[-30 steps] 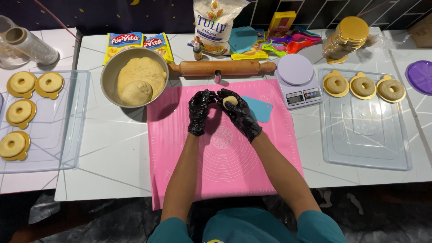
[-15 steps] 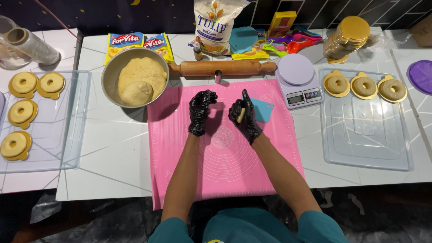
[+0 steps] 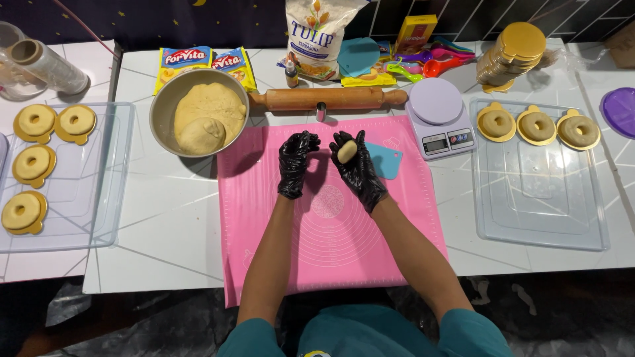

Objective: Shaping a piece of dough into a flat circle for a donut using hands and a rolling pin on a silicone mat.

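under both hands lies the pink silicone baking mat (image 3: 331, 218). the right hand in a black glove (image 3: 357, 168) curls its fingers (image 3: 360, 142) round a small pale oval dough piece (image 3: 346, 151), long axis upright. the left hand in a black glove (image 3: 295, 163) sits just beside it, fingers bent, holding nothing.

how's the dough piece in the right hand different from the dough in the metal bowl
The small pale oval dough piece sits in the grip of the black-gloved right hand, above the pink silicone mat; the big yellowish dough mass rests in the round metal bowl on the white table. The piece is far smaller. It looks smooth and compact, while the mass is lumpy with a folded bulge. Both are the same pale yellow, raw dough.
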